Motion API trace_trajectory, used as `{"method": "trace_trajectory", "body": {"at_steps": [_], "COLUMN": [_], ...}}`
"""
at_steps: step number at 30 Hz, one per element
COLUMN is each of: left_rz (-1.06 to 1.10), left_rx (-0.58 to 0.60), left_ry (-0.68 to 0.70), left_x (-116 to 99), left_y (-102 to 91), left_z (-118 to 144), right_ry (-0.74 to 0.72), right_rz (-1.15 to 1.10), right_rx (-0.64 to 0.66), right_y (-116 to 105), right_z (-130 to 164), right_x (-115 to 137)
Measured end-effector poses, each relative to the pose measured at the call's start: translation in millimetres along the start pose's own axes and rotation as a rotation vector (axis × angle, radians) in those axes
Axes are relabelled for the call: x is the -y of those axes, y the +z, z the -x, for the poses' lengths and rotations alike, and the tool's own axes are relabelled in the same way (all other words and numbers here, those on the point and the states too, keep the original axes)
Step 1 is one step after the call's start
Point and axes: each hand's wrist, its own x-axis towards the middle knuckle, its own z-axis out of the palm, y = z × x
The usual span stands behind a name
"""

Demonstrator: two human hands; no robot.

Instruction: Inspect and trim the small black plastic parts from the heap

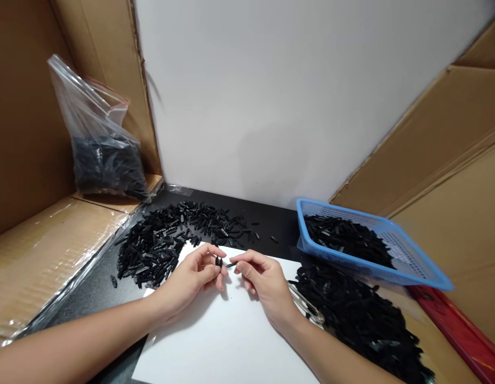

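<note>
Hands pinch 2 small black plastic pieces over the white sheet point(227, 330): left hand point(193, 280) holds 1 point(218, 261), right hand point(263, 282) another point(231, 264). I judge them light, stiff, slippery; best gripped by fingertips at mid-length.

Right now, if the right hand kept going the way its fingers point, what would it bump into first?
The right hand points left toward the left hand. It would probably first meet the small black piece pinched there, then those fingers; depth looks close.
</note>
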Motion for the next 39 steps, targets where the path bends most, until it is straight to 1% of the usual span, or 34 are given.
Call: {"method": "trace_trajectory", "body": {"at_steps": [3, 7, 9, 12, 15, 20, 25, 32, 35, 37, 39], "left_rz": [-0.015, -0.104, -0.118, -0.081, -0.028, 0.039, 0.077, 0.077, 0.053, 0.030, 0.003], "left_rx": [0.003, 0.011, 0.029, 0.053, 0.060, 0.062, 0.040, 0.021, 0.019, 0.018, 0.024], "left_ry": [0.009, 0.037, 0.039, 0.041, 0.041, 0.011, 0.020, 0.040, 0.055, 0.061, 0.069], "left_x": [0.8, 0.6, 0.7, 1.9, 3.4, 2.9, 0.8, -0.9, 0.0, 1.2, 2.2], "left_y": [-0.8, -1.2, -1.4, -2.4, -3.7, -3.2, -1.8, -1.6, -2.1, -2.6, -3.0], "left_z": [0.5, 0.2, -0.4, -1.4, -2.0, -1.7, -0.9, 0.3, 0.2, 0.1, 0.4], "right_ry": [0.008, 0.006, 0.015, 0.057, 0.093, 0.098, 0.086, 0.085, 0.094, 0.112, 0.138], "right_rz": [-0.005, -0.032, -0.083, -0.218, -0.279, -0.254, -0.237, -0.201, -0.259, -0.329, -0.350], "right_rx": [-0.006, -0.017, -0.036, -0.049, -0.028, 0.026, 0.035, 0.057, 0.062, 0.092, 0.124], "right_y": [1.3, 2.7, 2.8, 2.6, 2.3, 1.2, 0.0, 0.9, 1.8, 2.9, 4.5], "right_z": [0.6, -0.7, -1.9, -3.7, -4.8, -5.2, -5.3, -3.9, -2.9, -1.8, -0.6], "right_x": [0.6, 0.1, -0.3, 0.3, 2.0, 1.7, -1.2, 0.8, 3.1, 4.2, 4.4]}}
